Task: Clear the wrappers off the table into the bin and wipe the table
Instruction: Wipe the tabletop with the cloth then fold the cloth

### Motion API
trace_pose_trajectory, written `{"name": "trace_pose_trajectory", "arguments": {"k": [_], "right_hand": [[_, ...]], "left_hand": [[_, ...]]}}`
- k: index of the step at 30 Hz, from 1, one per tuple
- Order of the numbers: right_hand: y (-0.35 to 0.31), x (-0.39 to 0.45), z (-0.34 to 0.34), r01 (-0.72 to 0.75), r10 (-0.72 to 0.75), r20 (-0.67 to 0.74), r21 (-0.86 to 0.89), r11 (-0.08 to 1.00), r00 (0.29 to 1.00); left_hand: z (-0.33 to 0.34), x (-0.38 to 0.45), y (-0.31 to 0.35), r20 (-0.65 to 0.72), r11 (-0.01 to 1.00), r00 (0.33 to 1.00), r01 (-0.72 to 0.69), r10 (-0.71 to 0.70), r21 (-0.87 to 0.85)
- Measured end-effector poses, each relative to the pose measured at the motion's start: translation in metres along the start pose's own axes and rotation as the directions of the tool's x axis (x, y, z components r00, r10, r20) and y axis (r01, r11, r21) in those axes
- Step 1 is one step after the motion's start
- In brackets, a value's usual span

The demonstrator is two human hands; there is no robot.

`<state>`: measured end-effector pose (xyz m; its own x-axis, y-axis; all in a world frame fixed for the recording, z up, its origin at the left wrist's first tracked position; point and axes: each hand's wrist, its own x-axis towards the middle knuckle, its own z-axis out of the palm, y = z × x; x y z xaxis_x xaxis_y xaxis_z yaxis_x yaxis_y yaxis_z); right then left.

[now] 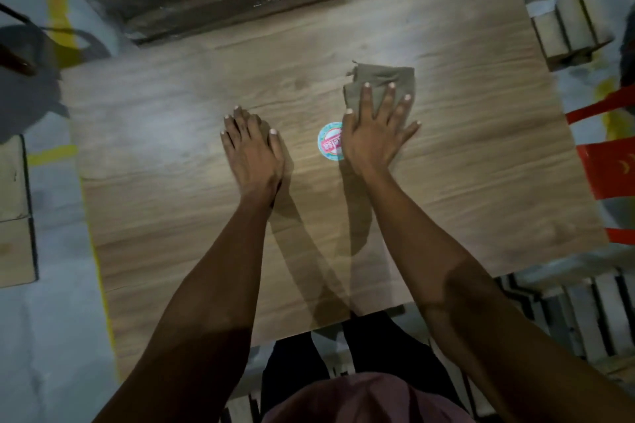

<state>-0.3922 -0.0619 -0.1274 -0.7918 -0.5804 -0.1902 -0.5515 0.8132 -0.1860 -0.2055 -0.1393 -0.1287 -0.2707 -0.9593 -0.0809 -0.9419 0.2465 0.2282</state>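
A wood-grain surface (171,216) carries a round sticker (330,141); just right of it the right hand (376,127) presses a cloth (374,79) flat-fingered, left hand (252,148) resting flat left of it, so wiping seems underway and needs sweeping strokes.

Cloth (378,86): near part hidden under my right grip (376,134). Round sticker (329,142): right edge covered, lettering unreadable. Red chair (608,168): cut off at the right edge.

Matt wood-grain table (171,182) — soft cloth (378,79)
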Motion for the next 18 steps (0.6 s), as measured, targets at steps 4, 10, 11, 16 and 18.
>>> {"name": "trace_pose_trajectory", "arguments": {"k": [4, 10, 11, 16, 18], "right_hand": [[-0.037, -0.022, 0.014, 0.304, -0.303, 0.022, -0.035, 0.952, 0.953], [-0.045, 0.022, 0.011, 0.378, -0.379, -0.012, -0.044, 0.925, 0.925], [-0.047, 0.035, 0.009, 0.328, -0.329, -0.021, -0.044, 0.944, 0.944], [-0.084, 0.059, 0.006, 0.221, -0.219, 0.049, -0.038, 0.975, 0.974], [-0.097, 0.045, 0.013, 0.419, -0.415, 0.065, -0.059, 0.906, 0.907]], "left_hand": [[0.001, 0.014, 0.001, -0.012, 1.0, 0.999, 0.031, -0.03, 0.003], [0.004, 0.013, 0.005, -0.063, 0.999, 0.997, 0.031, -0.032, -0.017], [0.005, 0.012, 0.006, -0.065, 0.999, 0.997, 0.036, -0.036, -0.009], [0.005, 0.014, 0.007, -0.061, 0.999, 0.997, 0.042, -0.041, 0.02], [0.005, 0.013, 0.007, -0.062, 0.999, 0.997, 0.048, -0.047, 0.01]]}}
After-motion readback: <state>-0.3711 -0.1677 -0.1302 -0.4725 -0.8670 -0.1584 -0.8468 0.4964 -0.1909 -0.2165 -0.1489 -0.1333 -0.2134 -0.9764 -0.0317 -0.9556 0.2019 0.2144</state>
